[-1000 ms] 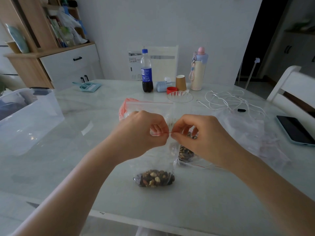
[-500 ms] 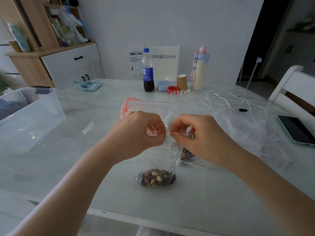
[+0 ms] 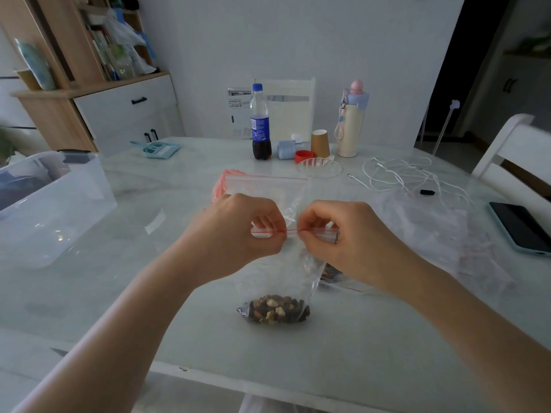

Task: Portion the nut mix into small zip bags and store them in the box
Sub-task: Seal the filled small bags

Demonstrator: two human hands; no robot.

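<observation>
A small clear zip bag (image 3: 281, 272) with a red zip line hangs upright over the table, nut mix (image 3: 275, 309) settled at its bottom. My left hand (image 3: 238, 231) pinches the zip strip at its left part. My right hand (image 3: 337, 234) pinches the same strip just to the right. Behind my right hand lies another bag with nuts (image 3: 331, 271), mostly hidden. A larger clear zip bag (image 3: 268, 189) stands behind my hands. The clear plastic box (image 3: 50, 204) sits at the table's left side.
A cola bottle (image 3: 261, 123), paper cup (image 3: 320, 143), pastel flask (image 3: 351, 120), red lid (image 3: 304, 155) and clear dish (image 3: 319, 168) stand at the back. White cables (image 3: 399, 174), loose empty bags (image 3: 432, 231) and a phone (image 3: 521, 228) lie to the right. A white chair (image 3: 515, 144) stands at far right.
My hands have drawn slightly apart along the red zip strip, exposing more of it between them. The bag stays in place.
</observation>
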